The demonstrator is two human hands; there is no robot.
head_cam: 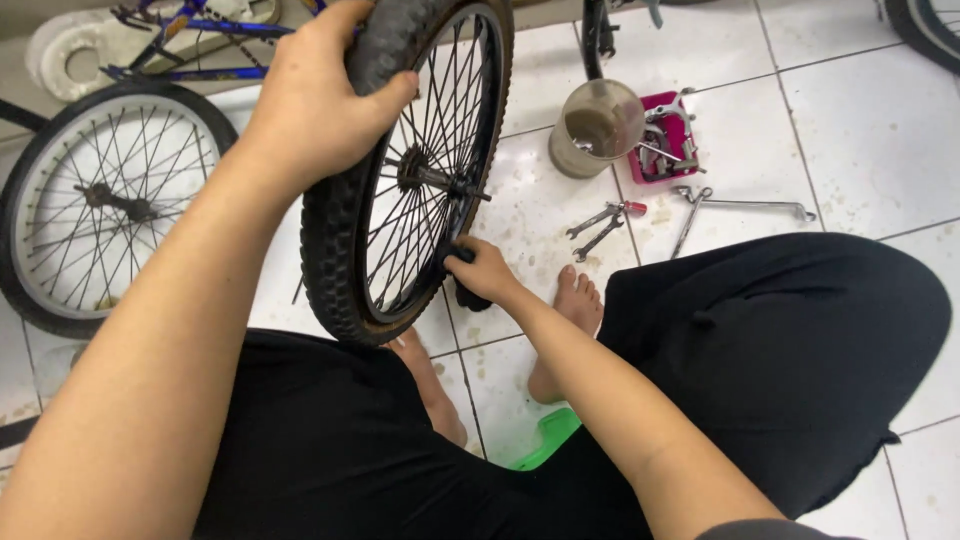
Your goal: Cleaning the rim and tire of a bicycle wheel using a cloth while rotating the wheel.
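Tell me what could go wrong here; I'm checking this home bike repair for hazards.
The left hand alone steadies the upright wheel; if the grip slips, it may tip onto the bare feet just below. The right hand, holding a dark cloth, sits at the spokes, so fingers could get pinched if the wheel turns. Loose wrenches lie on the floor near the feet.

Person, seated view from above. Left hand (310,110) and right hand (487,270): bare, no gloves, rings or watch. Forearms behind both hands: bare, no sleeves to the elbow. Legs below the hands: loose black trousers (780,350), plain fabric. Feet (575,330): bare, no shoes or socks.
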